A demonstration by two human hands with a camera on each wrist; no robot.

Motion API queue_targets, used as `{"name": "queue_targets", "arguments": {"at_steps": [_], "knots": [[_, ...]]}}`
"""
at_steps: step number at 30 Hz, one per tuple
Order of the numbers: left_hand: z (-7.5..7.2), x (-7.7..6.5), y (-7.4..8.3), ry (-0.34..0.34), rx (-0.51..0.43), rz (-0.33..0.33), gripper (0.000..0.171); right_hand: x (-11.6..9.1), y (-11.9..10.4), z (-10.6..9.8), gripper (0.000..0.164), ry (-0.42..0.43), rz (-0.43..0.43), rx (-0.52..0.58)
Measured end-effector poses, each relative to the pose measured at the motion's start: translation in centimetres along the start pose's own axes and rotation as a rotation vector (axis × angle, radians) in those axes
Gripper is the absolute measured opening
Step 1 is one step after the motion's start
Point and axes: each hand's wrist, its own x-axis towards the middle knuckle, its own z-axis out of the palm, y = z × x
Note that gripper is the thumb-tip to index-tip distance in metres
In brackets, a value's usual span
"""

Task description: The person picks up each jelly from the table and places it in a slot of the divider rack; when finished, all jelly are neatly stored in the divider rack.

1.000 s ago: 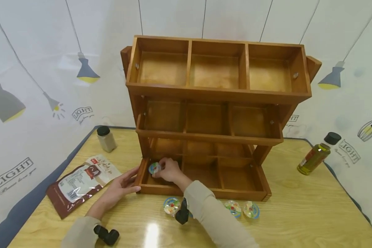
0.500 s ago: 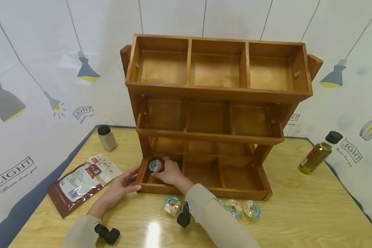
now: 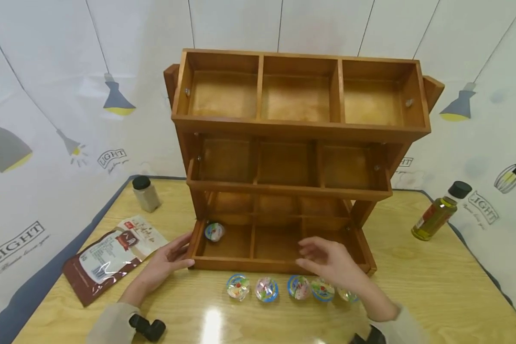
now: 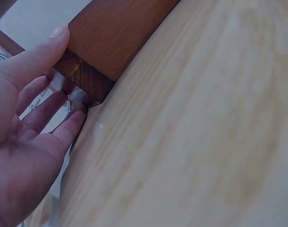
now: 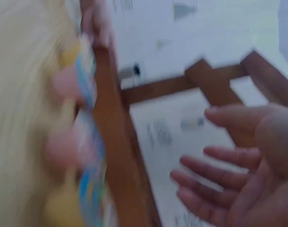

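Note:
A small jelly cup with a printed lid sits in the left compartment of the bottom tray of a brown wooden tiered rack. On the table in front stand several more jelly cups in a row. My left hand rests against the tray's front left corner; the left wrist view shows the thumb on the front board and the extended fingers by the side. Above the right end of the row hovers my right hand, holding nothing, partly covering the rightmost cup. The right wrist view is blurred.
The rack's upper tiers overhang the bottom tray. Left of it lie a brown and white packet and a black-capped jar. At the right stands an oil bottle. A printed backdrop encloses the table.
My right hand has let go of the jelly cup in the left compartment and moved right, above the row of cups. The left hand has stayed at the tray's corner.

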Motion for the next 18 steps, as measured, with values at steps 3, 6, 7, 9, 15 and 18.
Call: {"name": "queue_targets", "arguments": {"at_steps": [3, 6, 7, 9, 15, 18], "knots": [[-0.3, -0.3, -0.2, 0.006, -0.002, -0.002, 0.073, -3.3, 3.3, -1.7, 0.029, 0.051, -0.049, 0.057], [-0.5, -0.6, -0.4, 0.013, 0.001, -0.018, 0.075, -6.1, 5.9, -2.7, 0.029, 0.111, -0.053, 0.121], [-0.5, -0.7, -0.5, 0.015, 0.0, -0.023, 0.075, -7.0, 6.7, -2.8, 0.029, 0.134, -0.047, 0.15], [-0.5, -0.6, -0.5, 0.018, -0.001, -0.036, 0.076, -8.5, 7.8, -2.7, 0.031, 0.171, -0.02, 0.225], [-0.2, -0.2, -0.1, 0.016, 0.004, -0.036, 0.076, -10.6, 9.3, -1.2, 0.047, 0.161, 0.102, 0.347], [0.0, 0.0, 0.0, 0.0, 0.0, -0.024, 0.075, -10.8, 9.5, -0.4, 0.05, 0.192, 0.15, 0.28]]}}
